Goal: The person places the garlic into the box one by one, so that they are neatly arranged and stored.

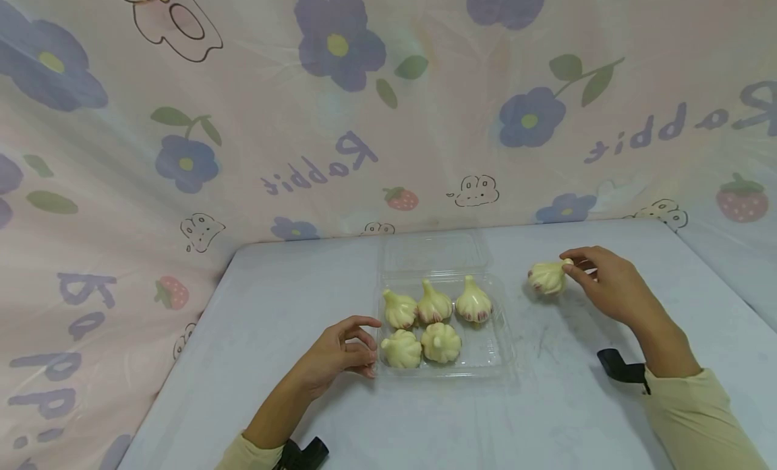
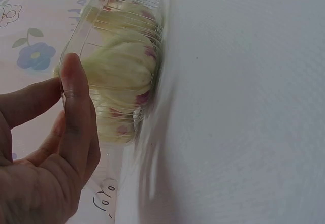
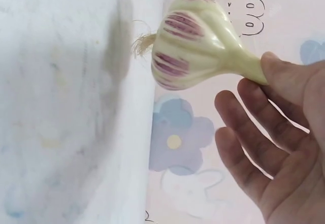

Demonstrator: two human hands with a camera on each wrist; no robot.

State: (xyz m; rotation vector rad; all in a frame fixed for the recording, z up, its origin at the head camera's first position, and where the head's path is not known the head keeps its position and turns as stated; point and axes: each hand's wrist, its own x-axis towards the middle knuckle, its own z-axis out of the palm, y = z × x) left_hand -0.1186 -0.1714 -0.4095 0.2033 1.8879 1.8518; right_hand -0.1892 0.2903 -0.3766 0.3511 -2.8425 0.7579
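Note:
My right hand (image 1: 613, 288) pinches a garlic bulb (image 1: 548, 278) by its stem, to the right of a clear plastic container (image 1: 485, 359). In the right wrist view, this pale bulb (image 3: 193, 46) has purple streaks and a tuft of roots, and hangs just off the white surface with its shadow apart from it. Thumb and forefinger of my left hand (image 1: 336, 352) pinch the container's left rim (image 2: 66, 51). Inside sit several garlic bulbs: three in the back row, including a back-right one (image 1: 473, 300), and two in front, including a front-middle one (image 1: 441, 342).
The container's hinged lid (image 1: 434, 252) lies folded back on the white tabletop (image 1: 303, 288). Behind and at the sides hangs a pink curtain (image 1: 425, 139) printed with flowers and rabbits. Each wrist carries a black camera mount, such as the right one (image 1: 620, 367).

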